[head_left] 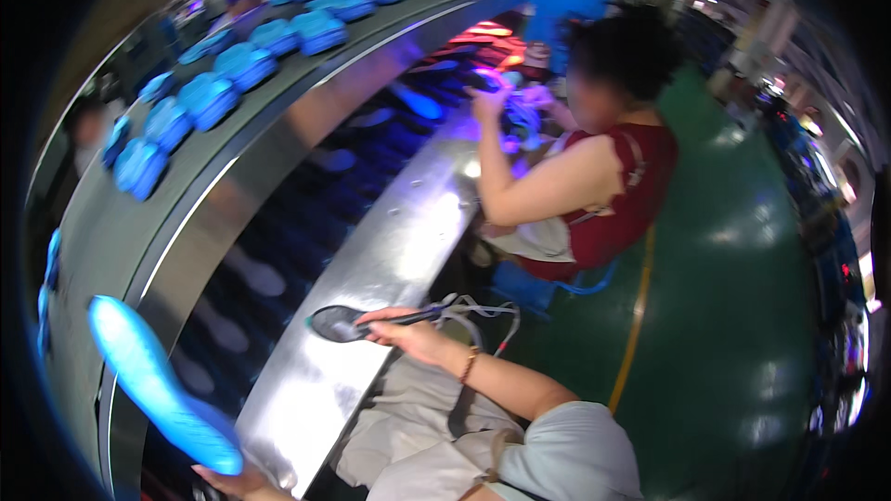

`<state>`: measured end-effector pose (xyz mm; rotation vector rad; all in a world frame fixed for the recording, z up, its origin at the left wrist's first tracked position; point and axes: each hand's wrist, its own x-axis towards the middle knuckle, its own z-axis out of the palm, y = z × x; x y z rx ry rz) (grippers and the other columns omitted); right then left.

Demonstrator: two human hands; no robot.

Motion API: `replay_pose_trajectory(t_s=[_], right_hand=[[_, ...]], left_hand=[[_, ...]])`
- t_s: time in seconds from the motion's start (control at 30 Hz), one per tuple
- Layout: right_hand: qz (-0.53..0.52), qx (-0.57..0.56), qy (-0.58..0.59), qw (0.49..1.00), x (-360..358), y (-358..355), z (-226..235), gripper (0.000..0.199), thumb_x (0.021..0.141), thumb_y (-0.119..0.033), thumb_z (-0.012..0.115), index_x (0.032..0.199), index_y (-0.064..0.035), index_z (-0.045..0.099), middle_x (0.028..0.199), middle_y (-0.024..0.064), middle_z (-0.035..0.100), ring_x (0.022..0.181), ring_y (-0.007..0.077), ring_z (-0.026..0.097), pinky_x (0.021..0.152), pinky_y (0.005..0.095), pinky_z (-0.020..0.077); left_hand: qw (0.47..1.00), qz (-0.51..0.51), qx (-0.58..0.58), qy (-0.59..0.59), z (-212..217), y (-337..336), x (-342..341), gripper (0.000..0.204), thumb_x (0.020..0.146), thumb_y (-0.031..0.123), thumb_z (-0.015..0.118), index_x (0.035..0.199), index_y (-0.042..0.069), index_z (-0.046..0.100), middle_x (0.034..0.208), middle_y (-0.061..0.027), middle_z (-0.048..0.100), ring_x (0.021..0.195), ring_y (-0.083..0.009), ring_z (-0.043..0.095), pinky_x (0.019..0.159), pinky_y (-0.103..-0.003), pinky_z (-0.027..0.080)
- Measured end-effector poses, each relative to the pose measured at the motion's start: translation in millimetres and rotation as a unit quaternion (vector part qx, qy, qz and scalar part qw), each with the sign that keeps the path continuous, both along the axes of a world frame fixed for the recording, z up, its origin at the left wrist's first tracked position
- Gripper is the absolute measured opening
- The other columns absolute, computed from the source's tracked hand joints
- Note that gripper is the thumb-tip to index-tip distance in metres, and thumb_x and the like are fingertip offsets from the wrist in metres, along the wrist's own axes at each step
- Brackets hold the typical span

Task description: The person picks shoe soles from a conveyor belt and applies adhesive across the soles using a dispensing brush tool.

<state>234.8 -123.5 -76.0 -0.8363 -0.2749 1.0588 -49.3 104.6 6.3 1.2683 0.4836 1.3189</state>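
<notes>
At the lower left, my left hand (237,482) holds one end of a long, bright blue shoe sole (162,385). The sole tilts up and away to the left, above the edge of the conveyor. My right hand (413,336) is closed around a dark-handled, brush-like tool (413,317) over the metal bench. At the tool's front lies a dark oval piece (336,323); I cannot tell whether it is a small dish or the tool's own head. Pale thin tubes or cords (478,308) run near the handle's back end.
A shiny metal bench (306,390) runs along a lower conveyor carrying dim soles (255,271). Above it, a grey belt (190,181) carries stacks of blue soles (206,100). A co-worker in dark red (640,167) sits ahead under purple light. Green floor (715,297) lies to the right.
</notes>
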Motion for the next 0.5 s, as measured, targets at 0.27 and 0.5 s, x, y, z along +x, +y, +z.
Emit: replay_pose_trajectory(t_s=[0.27, 0.5], right_hand=[[0.055, 0.094, -0.080, 0.991, -17, 22, 50, 0.025, 0.078, 0.004, 0.055, 0.103, 0.0034, 0.057, 0.105, 0.0191, 0.059, 0.091, 0.0227, 0.060, 0.080, 0.0303, 0.0490], [0.125, 0.067, -0.009, 0.990, -62, 75, 50, 0.023, 0.082, -0.003, 0.053, 0.103, 0.0042, 0.056, 0.100, 0.0182, 0.061, 0.091, 0.0242, 0.060, 0.082, 0.0333, 0.0476]], left_hand=[[0.808, -0.367, -0.458, -0.055, -76, -77, 48, 0.083, 0.077, 0.059, 0.047, 0.132, 0.000, 0.029, 0.125, -0.0229, 0.043, 0.114, -0.0385, 0.044, 0.097, -0.052, 0.033], [0.769, -0.412, -0.441, -0.211, -40, -97, 58, 0.102, 0.068, 0.083, 0.010, 0.136, 0.008, 0.026, 0.121, -0.0267, 0.044, 0.109, -0.0392, 0.048, 0.093, -0.050, 0.038]])
